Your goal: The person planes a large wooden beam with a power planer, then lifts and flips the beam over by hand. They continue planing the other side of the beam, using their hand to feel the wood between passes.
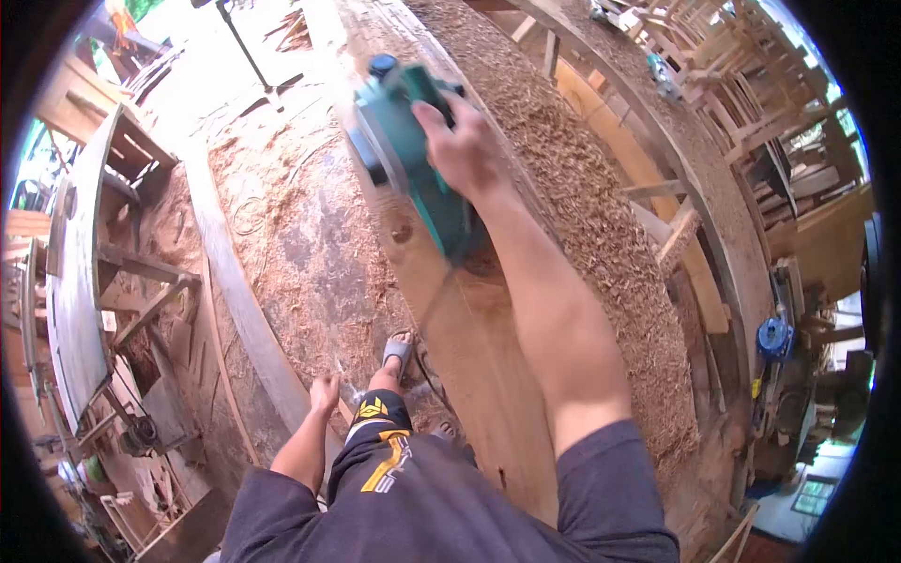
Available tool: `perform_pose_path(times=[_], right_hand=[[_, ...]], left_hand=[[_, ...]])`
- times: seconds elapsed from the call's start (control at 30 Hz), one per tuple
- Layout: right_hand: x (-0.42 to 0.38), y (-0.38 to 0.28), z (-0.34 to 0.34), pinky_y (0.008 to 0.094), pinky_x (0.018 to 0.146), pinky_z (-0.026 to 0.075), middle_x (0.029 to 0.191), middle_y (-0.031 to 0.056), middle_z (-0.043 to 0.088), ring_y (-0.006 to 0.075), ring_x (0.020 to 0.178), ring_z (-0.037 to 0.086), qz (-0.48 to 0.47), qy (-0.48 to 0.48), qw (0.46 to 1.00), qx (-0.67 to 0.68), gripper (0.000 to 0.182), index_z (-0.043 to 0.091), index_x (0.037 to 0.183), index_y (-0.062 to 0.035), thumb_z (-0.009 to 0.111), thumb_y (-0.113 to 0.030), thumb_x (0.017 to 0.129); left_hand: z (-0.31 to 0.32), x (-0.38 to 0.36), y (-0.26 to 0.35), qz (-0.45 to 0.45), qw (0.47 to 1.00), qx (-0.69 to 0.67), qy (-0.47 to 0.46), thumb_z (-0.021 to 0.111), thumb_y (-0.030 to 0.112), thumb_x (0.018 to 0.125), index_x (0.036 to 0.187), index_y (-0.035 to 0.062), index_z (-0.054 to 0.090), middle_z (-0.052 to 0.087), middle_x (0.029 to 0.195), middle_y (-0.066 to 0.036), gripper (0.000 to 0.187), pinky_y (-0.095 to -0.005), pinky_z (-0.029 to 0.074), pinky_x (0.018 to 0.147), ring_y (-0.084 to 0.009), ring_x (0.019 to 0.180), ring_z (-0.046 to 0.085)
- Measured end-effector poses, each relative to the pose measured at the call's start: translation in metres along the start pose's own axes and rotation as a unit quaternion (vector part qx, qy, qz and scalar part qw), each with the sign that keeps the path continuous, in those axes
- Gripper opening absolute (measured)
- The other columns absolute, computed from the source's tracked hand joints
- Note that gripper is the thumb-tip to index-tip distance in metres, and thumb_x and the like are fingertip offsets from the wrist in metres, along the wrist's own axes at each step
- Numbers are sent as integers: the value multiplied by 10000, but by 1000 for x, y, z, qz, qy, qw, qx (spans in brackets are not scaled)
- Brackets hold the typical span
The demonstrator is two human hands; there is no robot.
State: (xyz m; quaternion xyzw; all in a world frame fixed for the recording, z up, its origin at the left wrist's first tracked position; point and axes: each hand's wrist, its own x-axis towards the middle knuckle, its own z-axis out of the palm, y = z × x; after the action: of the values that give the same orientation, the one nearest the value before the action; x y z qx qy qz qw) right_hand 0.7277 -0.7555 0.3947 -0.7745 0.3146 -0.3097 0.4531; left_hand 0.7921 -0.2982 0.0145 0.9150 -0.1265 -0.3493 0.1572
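A green power planer (405,141) rests on a long wooden board (469,375) that runs from the top of the view down to my body. My right hand (460,145) is wrapped round the planer's rear handle, with the arm stretched forward. A dark knot shows in the board beside the tool. Lower left of the planer, my left hand (325,392) hangs beside my leg, away from the board, its fingers curled; whether anything is in them is too small to tell.
Wood shavings (601,281) lie thick along the board's right side. Another long plank (235,272) lies on the floor at left, near a wooden frame (141,263). A blue tool (774,338) and stacked timber (817,235) are at the right. A black stand (272,92) is at the top.
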Motion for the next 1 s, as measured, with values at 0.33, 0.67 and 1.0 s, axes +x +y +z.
perform_pose_path(times=[0.33,0.67,1.0], right_hand=[[-191,1,-88,450,965,493,1209,266,653,427,1139,627,69,7,997,33,480,521,1374,-63,600,-301,966],[-647,-13,-236,326,588,511,771,61,627,163,617,617,175,68,977,-99,572,533,1250,17,625,-450,934],[-385,-16,-175,430,709,571,908,230,696,410,841,725,131,26,989,-63,557,514,1321,33,687,-292,903]], left_hand=[[-132,-22,366,213,821,-527,-57,323,418,1089,1514,47,355,555,1363,-169,565,-376,474,987,-261,1194,560],[-95,-19,382,206,836,-505,61,280,371,1097,1437,-1,452,562,1332,-169,532,-365,553,930,-273,1104,622],[-92,1,371,204,866,-436,137,309,348,1091,1456,-5,442,519,1417,-179,525,-376,416,1080,-286,1245,539]])
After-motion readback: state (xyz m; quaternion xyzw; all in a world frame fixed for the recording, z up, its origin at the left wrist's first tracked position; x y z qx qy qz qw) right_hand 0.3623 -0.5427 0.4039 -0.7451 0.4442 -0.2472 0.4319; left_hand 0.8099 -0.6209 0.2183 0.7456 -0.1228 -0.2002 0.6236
